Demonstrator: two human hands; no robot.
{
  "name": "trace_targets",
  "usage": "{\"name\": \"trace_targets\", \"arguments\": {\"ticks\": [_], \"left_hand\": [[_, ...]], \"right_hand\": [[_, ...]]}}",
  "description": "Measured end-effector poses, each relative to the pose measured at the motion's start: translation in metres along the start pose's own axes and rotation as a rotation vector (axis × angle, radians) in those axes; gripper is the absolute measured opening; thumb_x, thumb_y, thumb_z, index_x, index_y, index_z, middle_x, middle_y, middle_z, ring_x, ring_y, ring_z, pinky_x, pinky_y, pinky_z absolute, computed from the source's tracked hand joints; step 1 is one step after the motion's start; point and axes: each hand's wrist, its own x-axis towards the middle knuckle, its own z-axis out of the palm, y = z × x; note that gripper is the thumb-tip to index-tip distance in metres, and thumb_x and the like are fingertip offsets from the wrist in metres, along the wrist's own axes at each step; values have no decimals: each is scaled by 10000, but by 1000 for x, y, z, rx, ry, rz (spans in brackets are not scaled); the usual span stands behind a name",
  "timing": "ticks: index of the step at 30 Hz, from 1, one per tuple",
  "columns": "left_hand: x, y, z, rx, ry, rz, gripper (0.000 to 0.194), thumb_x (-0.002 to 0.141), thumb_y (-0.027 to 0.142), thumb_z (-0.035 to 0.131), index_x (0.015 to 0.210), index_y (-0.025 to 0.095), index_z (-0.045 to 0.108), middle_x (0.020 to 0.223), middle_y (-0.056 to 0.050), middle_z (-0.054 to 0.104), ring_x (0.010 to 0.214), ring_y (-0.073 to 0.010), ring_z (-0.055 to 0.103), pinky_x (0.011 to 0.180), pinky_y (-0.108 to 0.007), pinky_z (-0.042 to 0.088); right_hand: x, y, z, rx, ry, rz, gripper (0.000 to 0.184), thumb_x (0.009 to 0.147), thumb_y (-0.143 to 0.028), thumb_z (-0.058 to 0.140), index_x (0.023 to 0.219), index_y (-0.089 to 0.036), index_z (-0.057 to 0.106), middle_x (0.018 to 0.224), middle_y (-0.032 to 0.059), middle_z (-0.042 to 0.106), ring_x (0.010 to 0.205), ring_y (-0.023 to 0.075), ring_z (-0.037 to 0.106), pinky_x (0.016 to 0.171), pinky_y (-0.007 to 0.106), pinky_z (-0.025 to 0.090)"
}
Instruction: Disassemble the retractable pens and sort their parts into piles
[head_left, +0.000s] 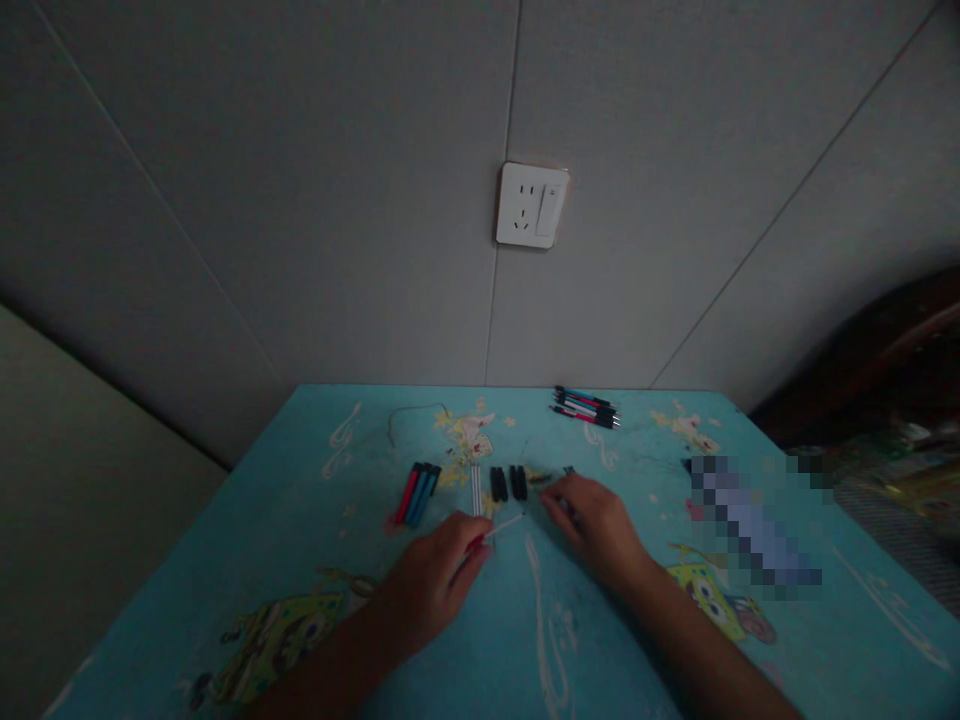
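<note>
My left hand (439,568) is closed in a pinch on a thin white pen refill (506,524), whose tip points to the right. A bit of red shows between its fingers; I cannot make out what it belongs to. My right hand (592,520) is curled, fingertips together beside small dark pen parts (538,479); whatever it holds is hidden. Between the hands and slightly beyond lie black grip pieces (508,484) in two groups. White refills (475,488) lie side by side to their left, then red and blue pen barrels (418,494).
Several assembled pens (586,407) lie at the table's back edge. A pixelated, blurred object (754,520) is on the right. The blue cartoon-printed table (247,520) meets a grey wall with a white socket (532,205). Dark, cluttered items (885,370) stand past its right edge.
</note>
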Motion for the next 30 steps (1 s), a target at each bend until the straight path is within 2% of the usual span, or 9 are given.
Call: {"name": "trace_targets", "arguments": {"ticks": [2,3,5,8,15,26,28,30], "left_hand": [[2,-1,-5,17,11,-30,284,997,217,478,1280,233,471,1078,-56,657,963,-171,661,852,-292,538],[3,-2,-7,36,5,-37,313,1005,219,458,1317,233,456,1089,-62,656,967,-175,660,857,-300,538],[3,-4,-10,77,-15,-41,362,1019,213,412,1380,233,423,1090,-71,658,951,-177,663,858,-310,539],[3,-6,-11,132,-21,-34,395,1030,206,368,1423,229,406,1052,-75,670,915,-178,672,871,-325,538],[3,-9,-7,180,-52,-62,478,1008,159,350,1480,239,367,1014,-74,678,889,-181,684,829,-309,554],[3,-4,-5,155,-106,-66,501,982,117,366,1468,237,380,1010,-70,670,830,-173,672,752,-294,562],[4,-3,-6,173,-117,-62,506,981,115,369,1473,238,376,1006,-69,670,829,-174,671,755,-292,562],[4,-1,-7,199,-150,-44,520,977,114,383,1479,250,370,988,-62,669,800,-170,667,735,-283,561]], "right_hand": [[3,24,-8,-95,51,314,254,987,-384,499,963,-202,675,893,57,706,736,175,646,707,271,461],[4,35,-11,-128,67,388,270,978,-390,503,945,-190,681,891,74,712,730,191,653,688,281,455],[4,53,-14,-167,65,470,286,962,-388,512,898,-174,691,862,95,722,711,210,664,660,287,445],[3,64,-11,-176,36,508,309,946,-391,518,859,-164,709,824,107,732,701,211,679,642,277,439],[2,56,-3,-169,6,516,353,945,-442,510,885,-182,741,843,102,744,744,225,689,670,291,440],[3,48,-12,-139,41,458,325,953,-399,489,947,-183,732,895,93,737,721,216,669,665,299,462],[3,39,-11,-77,74,401,317,964,-392,484,957,-181,720,895,87,729,720,209,660,682,303,479],[1,27,-9,50,131,278,288,979,-370,482,974,-184,702,890,80,714,732,200,650,694,304,501]]}}
